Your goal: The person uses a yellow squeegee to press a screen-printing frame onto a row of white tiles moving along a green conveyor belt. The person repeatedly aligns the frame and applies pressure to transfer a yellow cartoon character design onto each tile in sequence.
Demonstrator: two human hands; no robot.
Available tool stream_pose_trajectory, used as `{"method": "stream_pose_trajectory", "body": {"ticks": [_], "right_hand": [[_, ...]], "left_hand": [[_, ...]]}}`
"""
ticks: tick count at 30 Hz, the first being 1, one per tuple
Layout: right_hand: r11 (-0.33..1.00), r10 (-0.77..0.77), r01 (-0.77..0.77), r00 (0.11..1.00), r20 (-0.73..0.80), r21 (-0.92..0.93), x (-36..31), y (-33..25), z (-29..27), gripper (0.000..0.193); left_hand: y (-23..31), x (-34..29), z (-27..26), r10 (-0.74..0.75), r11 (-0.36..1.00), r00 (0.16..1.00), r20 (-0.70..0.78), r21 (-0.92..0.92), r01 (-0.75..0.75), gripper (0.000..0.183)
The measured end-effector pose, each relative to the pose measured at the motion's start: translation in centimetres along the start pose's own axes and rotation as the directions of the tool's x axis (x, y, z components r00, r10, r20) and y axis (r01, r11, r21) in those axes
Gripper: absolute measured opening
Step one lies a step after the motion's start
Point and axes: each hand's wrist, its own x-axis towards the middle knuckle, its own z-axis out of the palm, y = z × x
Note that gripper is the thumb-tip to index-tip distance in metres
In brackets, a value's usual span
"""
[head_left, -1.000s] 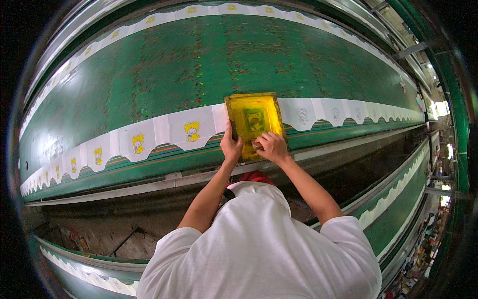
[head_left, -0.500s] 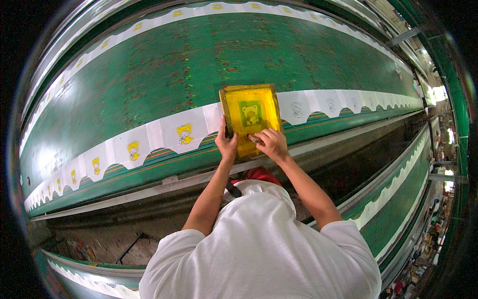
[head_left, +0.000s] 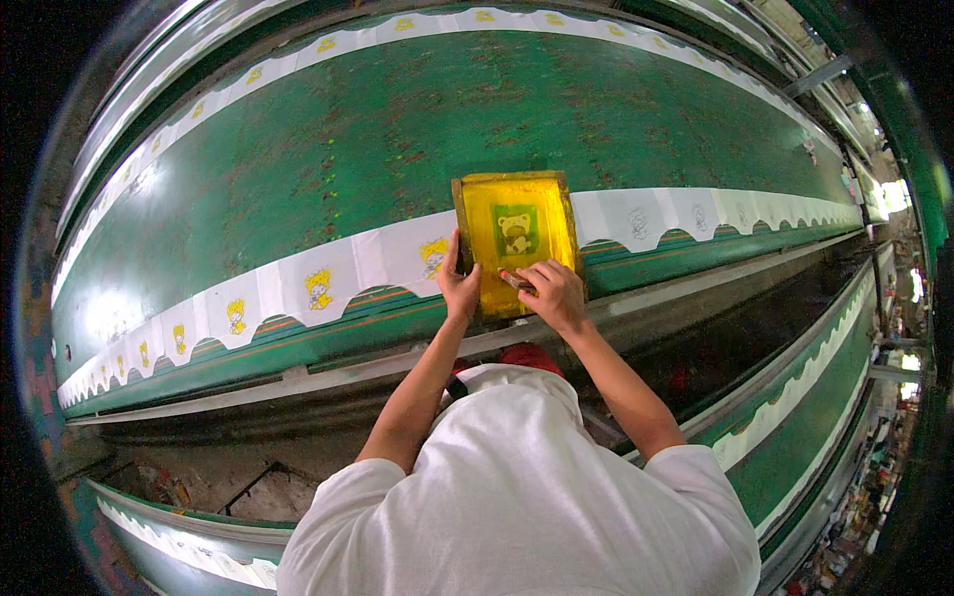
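Note:
A yellow screen-printing frame [head_left: 512, 177] with wooden sides lies across the strip of white scalloped pieces [head_left: 373, 260] on the green table. A green patch with a pale bear shape [head_left: 515, 230] shows in its mesh. My left hand [head_left: 459, 286] grips the frame's left side near its lower corner. Inside the frame, at the near end, my right hand [head_left: 555, 296] is closed on a small squeegee [head_left: 516, 280] with a reddish tip. Left of the frame, the pieces carry yellow bear prints [head_left: 318, 288]; to its right they carry only dark outlines [head_left: 638, 221].
The long green table [head_left: 397, 129] has paint specks, and a second row of white pieces [head_left: 368, 38] runs along its far edge. A pale rail [head_left: 248, 392] edges the near side. Behind me, another green table [head_left: 785, 437] bears more white pieces.
The frame has gone right along the strip by about one piece, both hands moving with it. Another yellow bear print is now partly uncovered at its left side.

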Motion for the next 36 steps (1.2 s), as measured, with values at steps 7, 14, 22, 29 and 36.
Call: {"method": "stream_pose_trajectory", "body": {"ticks": [7, 14, 22, 29, 36], "right_hand": [[0.995, -0.015, 0.02, 0.998, -0.055, 0.101, -2.3, 7.3, -2.7, 0.041], [0.974, -0.068, 0.075, 0.997, -0.04, 0.216, -3.3, 10.1, -3.6, 0.042], [0.966, -0.053, 0.06, 0.998, -0.034, 0.251, -3.2, 10.8, -3.3, 0.044], [0.962, -0.049, 0.053, 0.999, -0.023, 0.269, -3.5, 11.2, -3.2, 0.043], [0.968, -0.025, 0.034, 0.999, -0.041, 0.251, -4.0, 12.0, -3.0, 0.042]], "left_hand": [[-1.9, -1.9, 6.5, -0.167, 0.972, 0.986, -0.003, -0.168, 0.164, 0.08], [-4.1, -2.6, 8.1, -0.097, 0.995, 0.993, -0.073, -0.045, 0.094, 0.079], [-4.1, -3.1, 8.0, -0.127, 0.991, 0.991, -0.039, 0.028, 0.128, 0.08], [-4.2, -4.2, 8.6, -0.106, 0.993, 0.993, -0.054, 0.052, 0.109, 0.079], [-3.9, -4.1, 9.3, -0.082, 0.993, 0.995, -0.059, 0.083, 0.087, 0.081]]}}
